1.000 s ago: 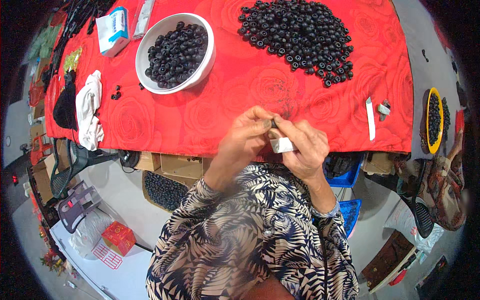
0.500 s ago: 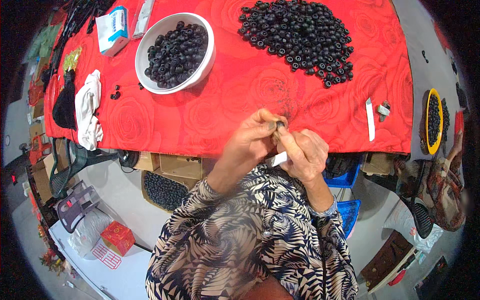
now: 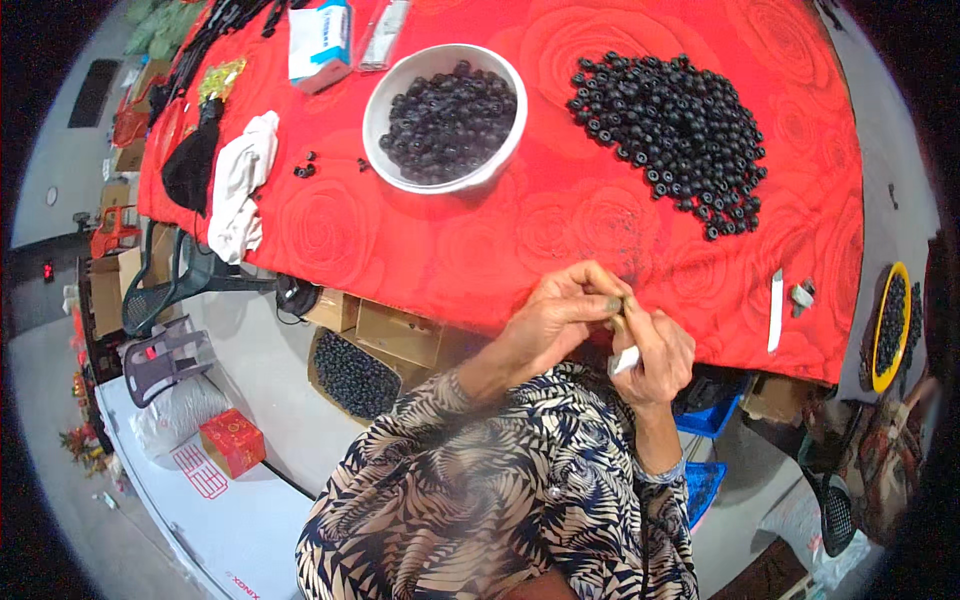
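My left hand [image 3: 562, 315] and my right hand [image 3: 655, 352] meet just over the table's near edge, fingertips together. Thumb and forefinger of the left are pinched on a small black part, now almost hidden by the fingers. The right hand is closed round a flat white-handled tool [image 3: 625, 361]; its other end cannot be made out. Beyond the hands lies a heap of small black hollow parts [image 3: 680, 140], round with a hole. More of them fill a white bowl [image 3: 376, 150] further left. Dark crumbs [image 3: 628, 235] are scattered on the red cloth [image 3: 440, 265].
Right of my hands lie a white strip [image 3: 776, 310] and a small grey piece [image 3: 802, 297]. At left are a white cloth [image 3: 242, 185], a black cloth item [image 3: 192, 165] and a tissue pack [image 3: 320, 45]. An open box of black parts [image 3: 355, 375] stands below the table.
My view has turned, so the table and bowl appear shifted right and lower. Both hands stay together; the black part between the fingertips was visible before and is now mostly covered.
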Tool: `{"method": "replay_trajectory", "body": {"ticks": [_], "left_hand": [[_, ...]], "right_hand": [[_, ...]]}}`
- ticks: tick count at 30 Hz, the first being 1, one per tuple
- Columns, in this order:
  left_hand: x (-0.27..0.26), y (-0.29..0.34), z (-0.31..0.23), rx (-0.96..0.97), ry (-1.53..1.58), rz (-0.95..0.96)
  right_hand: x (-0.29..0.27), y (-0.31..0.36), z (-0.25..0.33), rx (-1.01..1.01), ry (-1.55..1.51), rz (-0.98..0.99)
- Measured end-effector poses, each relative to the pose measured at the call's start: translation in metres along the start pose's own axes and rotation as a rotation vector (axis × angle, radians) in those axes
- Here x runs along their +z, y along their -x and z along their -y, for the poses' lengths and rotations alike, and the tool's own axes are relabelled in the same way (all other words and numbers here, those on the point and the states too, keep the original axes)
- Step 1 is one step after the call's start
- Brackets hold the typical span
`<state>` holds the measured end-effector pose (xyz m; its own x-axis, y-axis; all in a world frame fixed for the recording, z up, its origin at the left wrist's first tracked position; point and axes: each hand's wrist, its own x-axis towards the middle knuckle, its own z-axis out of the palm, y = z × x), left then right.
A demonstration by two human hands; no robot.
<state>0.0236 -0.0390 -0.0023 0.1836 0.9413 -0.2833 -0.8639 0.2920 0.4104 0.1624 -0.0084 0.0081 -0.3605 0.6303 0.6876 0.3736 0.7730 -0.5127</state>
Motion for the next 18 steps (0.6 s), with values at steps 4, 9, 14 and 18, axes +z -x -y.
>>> {"method": "replay_trajectory", "body": {"ticks": [4,9,14,18], "left_hand": [[0.001,0.002,-0.004,-0.015,-0.015,0.025],[0.017,0.000,-0.061,0.619,-0.719,-0.122],[0.016,-0.004,-0.139,0.966,-1.239,-0.473],[0.016,-0.013,-0.160,1.104,-1.515,-0.574]], "right_hand": [[0.002,0.000,0.000,-0.085,-0.007,-0.061],[-0.004,0.005,-0.014,0.047,0.072,-0.118],[-0.022,0.013,-0.028,0.287,0.094,-0.154],[-0.021,0.016,-0.042,0.379,0.018,-0.224]]}}
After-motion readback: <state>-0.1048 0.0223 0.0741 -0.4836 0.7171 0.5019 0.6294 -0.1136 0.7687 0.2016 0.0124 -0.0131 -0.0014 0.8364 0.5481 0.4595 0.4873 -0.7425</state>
